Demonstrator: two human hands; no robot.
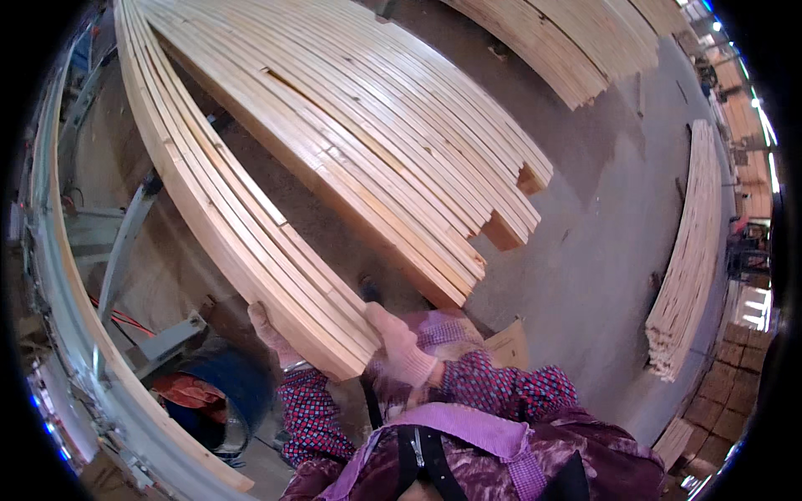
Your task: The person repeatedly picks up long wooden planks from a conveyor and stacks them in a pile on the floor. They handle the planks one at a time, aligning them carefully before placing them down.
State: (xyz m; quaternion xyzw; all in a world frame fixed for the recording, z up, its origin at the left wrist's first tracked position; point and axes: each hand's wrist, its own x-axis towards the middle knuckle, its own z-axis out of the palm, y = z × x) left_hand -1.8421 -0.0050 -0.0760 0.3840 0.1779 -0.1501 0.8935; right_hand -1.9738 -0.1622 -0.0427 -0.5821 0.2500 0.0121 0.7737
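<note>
A bundle of several long pale wooden boards (288, 280) runs from the upper left down to its near end in front of my body. My left hand (274, 336), in a pinkish glove, grips the bundle's left side, its fingers partly hidden behind the wood. On the opposite side my right hand (398, 344), gloved the same way, presses and holds the boards close to their near end. Right of the bundle lies a wide stack of similar boards (376, 159) with uneven near ends.
Along the left curves a metal machine frame (83, 351) with a single board (159, 417) on it. A blue drum (242, 380) with reddish cloth inside stands below it. More boards (551, 42) lie at the far right, and a narrow lumber pile (689, 250) rests on the floor.
</note>
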